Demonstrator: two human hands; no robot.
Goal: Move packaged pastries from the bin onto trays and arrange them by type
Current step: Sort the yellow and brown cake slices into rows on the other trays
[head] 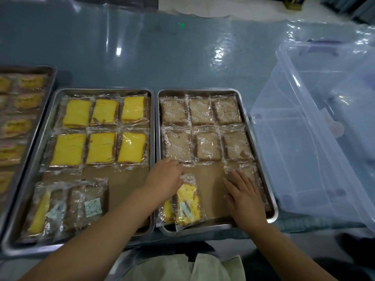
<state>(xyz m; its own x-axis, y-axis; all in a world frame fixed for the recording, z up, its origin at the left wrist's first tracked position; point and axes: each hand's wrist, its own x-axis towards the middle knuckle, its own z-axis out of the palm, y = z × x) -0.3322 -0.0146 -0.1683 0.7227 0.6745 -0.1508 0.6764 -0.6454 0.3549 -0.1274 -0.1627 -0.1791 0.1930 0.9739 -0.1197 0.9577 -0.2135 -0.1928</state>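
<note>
Left hand (pixel 165 178) is over the right tray (pixel 203 91), its grip pinched on the crimped top end of a yellow cake packet (pixel 187 207). That packet lies at the tray's near edge with its lower end hanging over the rim. A second yellow packet (pixel 166 211) sits just beside it, in the near left corner and partly under it.

Right hand (pixel 242 192) is flat with its grip apart, fingers straight and pressing on a brown cake packet (pixel 246 169) by the tray's right edge. Beyond both hands, six brown cake packets (pixel 208 146) fill the far half of this tray in two rows of three.

The middle tray (pixel 101 90) touches it on the left and carries six yellow cake packets (pixel 100 148), also in two rows of three. Two more packets (pixel 67 205) with white sachets showing lie overlapped at its near left corner.

At the left edge of the tabletop (pixel 121 47) a third tray (pixel 51 78) holds blurred yellowish packets. At the right edge, just beside the right tray, stands the clear plastic bin (pixel 300 151)
</note>
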